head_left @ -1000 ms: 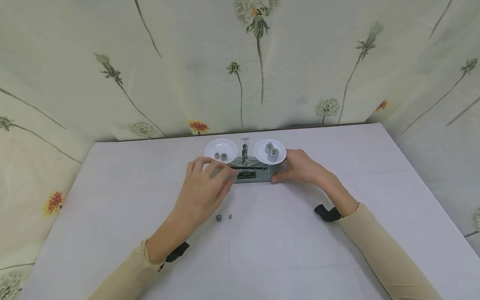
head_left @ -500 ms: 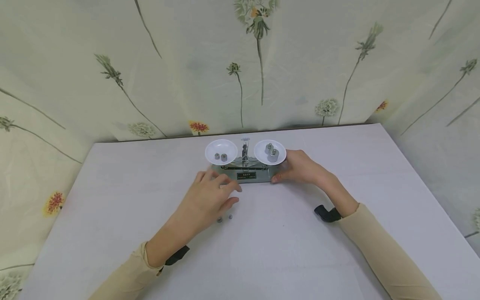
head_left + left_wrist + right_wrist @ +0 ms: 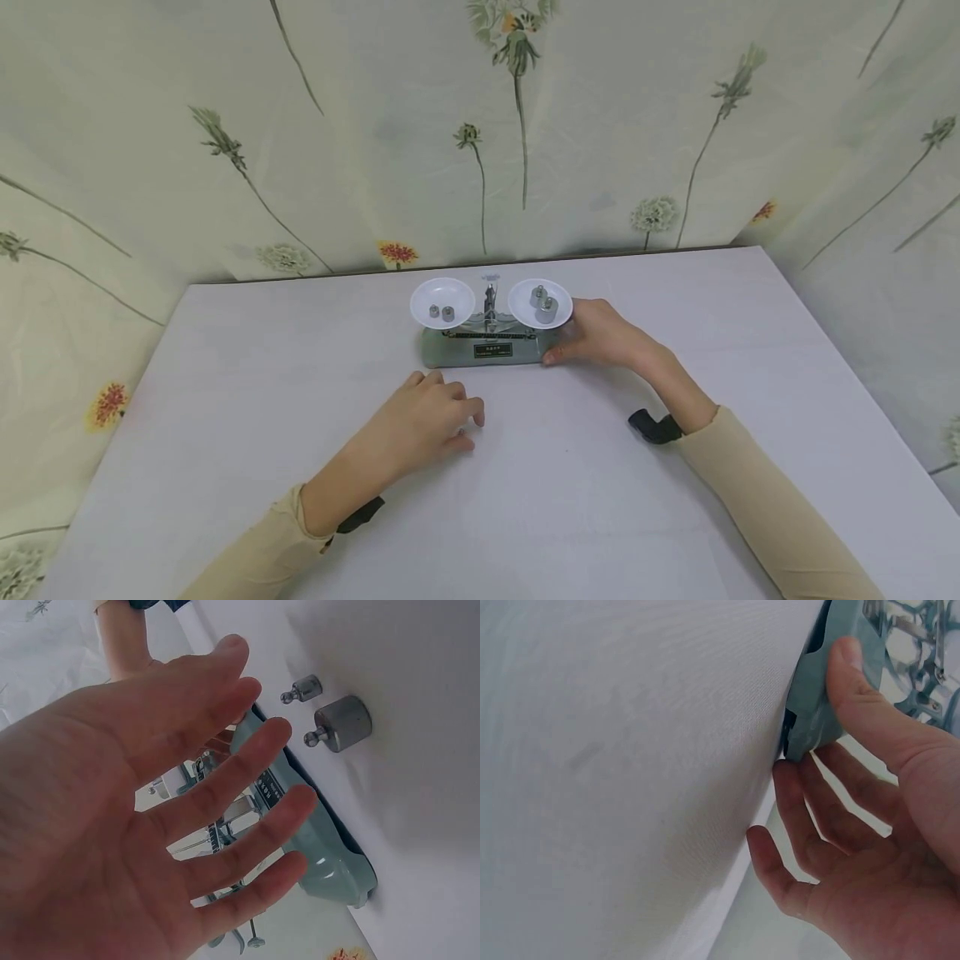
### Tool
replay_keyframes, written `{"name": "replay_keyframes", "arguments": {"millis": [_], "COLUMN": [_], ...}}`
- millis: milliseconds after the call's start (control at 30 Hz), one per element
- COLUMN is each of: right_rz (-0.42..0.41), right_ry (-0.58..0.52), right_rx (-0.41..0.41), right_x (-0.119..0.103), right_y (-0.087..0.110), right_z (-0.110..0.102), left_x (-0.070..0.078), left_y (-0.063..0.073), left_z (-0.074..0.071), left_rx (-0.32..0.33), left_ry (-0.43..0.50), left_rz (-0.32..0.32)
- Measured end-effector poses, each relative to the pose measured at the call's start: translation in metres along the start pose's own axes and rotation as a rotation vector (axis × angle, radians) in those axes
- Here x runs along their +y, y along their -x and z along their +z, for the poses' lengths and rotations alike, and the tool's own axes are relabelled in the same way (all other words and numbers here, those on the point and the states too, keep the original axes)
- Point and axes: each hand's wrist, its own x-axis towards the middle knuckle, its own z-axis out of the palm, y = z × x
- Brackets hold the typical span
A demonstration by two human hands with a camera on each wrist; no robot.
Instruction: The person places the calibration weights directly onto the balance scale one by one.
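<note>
1. Drawn back from the balance scale point(image 3: 450, 354) since the earlier frame, the left hand point(image 3: 423, 421) now lies farther from the worktop's point(image 3: 570, 517) far edge; the right hand point(image 3: 600, 333) stays put.
2. The balance scale stands near the middle of the far edge.
3. Its left pan point(image 3: 441, 293) carries two small weights point(image 3: 447, 314); its right pan point(image 3: 523, 303) carries two bigger weights point(image 3: 546, 312).
4. The left hand's grip is loose and empty, fingers parted. In the left wrist view, a larger loose weight point(image 3: 347, 724) and a smaller loose weight point(image 3: 306, 688) stand upright on the worktop, near the fingertips but apart from them.
5. The right hand's grip is partly closed, pinching the scale's right end, thumb on the front face.
6. Beige sleeves point(image 3: 765, 500) cover both forearms.
7. Beyond the far edge hangs flower-printed cloth point(image 3: 585, 142).
</note>
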Motion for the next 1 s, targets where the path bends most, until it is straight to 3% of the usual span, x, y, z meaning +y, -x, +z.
{"name": "replay_keyframes", "arguments": {"millis": [1000], "right_rz": [0.011], "right_ry": [0.001], "right_rx": [-0.003], "right_x": [0.001], "right_y": [0.000], "right_z": [0.000], "left_x": [0.003], "left_y": [-0.002], "left_z": [0.013], "left_rx": [0.008], "left_ry": [-0.070], "left_rz": [-0.035]}}
